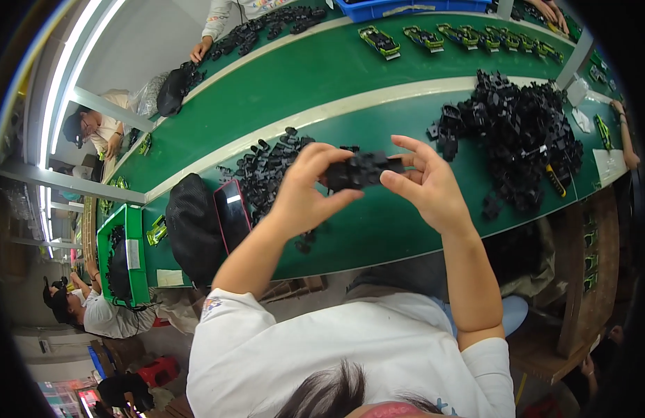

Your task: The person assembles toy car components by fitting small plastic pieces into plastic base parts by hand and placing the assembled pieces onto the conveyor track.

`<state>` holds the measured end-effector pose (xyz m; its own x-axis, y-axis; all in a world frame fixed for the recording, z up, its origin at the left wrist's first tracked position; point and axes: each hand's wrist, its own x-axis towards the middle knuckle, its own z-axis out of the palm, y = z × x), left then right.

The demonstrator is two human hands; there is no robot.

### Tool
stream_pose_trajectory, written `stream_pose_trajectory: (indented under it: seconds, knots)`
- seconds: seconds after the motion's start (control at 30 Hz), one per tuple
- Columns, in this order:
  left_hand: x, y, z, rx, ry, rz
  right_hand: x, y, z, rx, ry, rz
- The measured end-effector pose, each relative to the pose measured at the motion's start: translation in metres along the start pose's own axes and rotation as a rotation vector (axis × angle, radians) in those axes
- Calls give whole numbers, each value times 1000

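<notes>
Above the green table, a black blocky plastic part (368, 169) is held up in front of me. My left hand (301, 187) grips its left end between thumb and fingers. At its right end, my right hand (434, 188) pinches with the thumb and some bent fingers, while one finger sticks up off it. Fine details of the part are blurred. Left of my hands lies a loose pile of small black pieces (263, 171), partly behind my left hand. A larger heap of black plastic parts (521, 132) sits to the right.
A phone with a red edge (232, 212) and a black mesh bag (191, 226) lie by my left arm, near a green crate (135, 258). A yellow-handled tool (556, 181) rests against the right heap. Green-and-black toy car bodies (469, 36) line the far belt. Other people work around.
</notes>
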<state>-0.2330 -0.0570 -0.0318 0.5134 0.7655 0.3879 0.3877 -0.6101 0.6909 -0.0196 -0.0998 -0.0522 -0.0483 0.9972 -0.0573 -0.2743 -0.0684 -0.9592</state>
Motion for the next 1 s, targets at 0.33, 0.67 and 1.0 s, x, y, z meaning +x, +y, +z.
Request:
stream_pose_trajectory:
  seconds: [0.33,0.67,1.0]
  knots:
    - [174,-256,-121,391,428,-320,10,60,2,-536,176,-329]
    - [274,-442,-134,1219,451,-482,23,49,7,-749,269,-333]
    - [223,-102,34,310,-249,641,15,66,-3,-676,298,-343]
